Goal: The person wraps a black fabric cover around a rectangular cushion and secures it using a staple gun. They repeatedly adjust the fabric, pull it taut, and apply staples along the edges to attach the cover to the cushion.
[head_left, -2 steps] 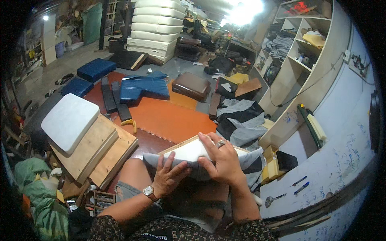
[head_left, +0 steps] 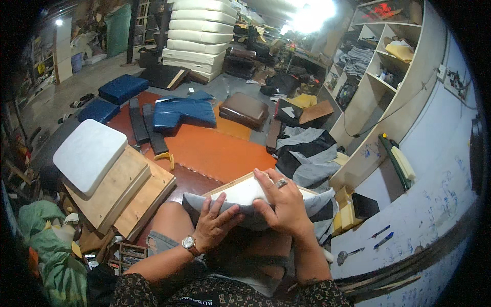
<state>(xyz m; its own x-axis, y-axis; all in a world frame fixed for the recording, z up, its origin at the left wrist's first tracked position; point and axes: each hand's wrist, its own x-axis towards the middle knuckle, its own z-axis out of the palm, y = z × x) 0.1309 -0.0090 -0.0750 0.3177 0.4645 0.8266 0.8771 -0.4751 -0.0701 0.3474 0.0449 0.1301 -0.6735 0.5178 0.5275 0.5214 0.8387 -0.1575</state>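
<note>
A foam cushion on a wooden board point(head_left: 240, 191), wrapped in grey fabric point(head_left: 319, 202), rests on my lap. My left hand point(head_left: 215, 225), with a wristwatch, grips the near edge of the cushion and pulls the grey fabric over it. My right hand point(head_left: 281, 202), wearing a ring, presses flat on top of the cushion with fingers spread over the white foam and the fabric edge. Both hands sit side by side, almost touching.
Orange mat point(head_left: 215, 148) lies ahead with blue cushions point(head_left: 184, 112) and a brown cushion point(head_left: 245, 108). A white foam pad point(head_left: 89, 153) sits on wooden boards point(head_left: 138, 192) at left. A white shelf unit point(head_left: 378, 66) stands right; stacked foam slabs point(head_left: 197, 36) are far back.
</note>
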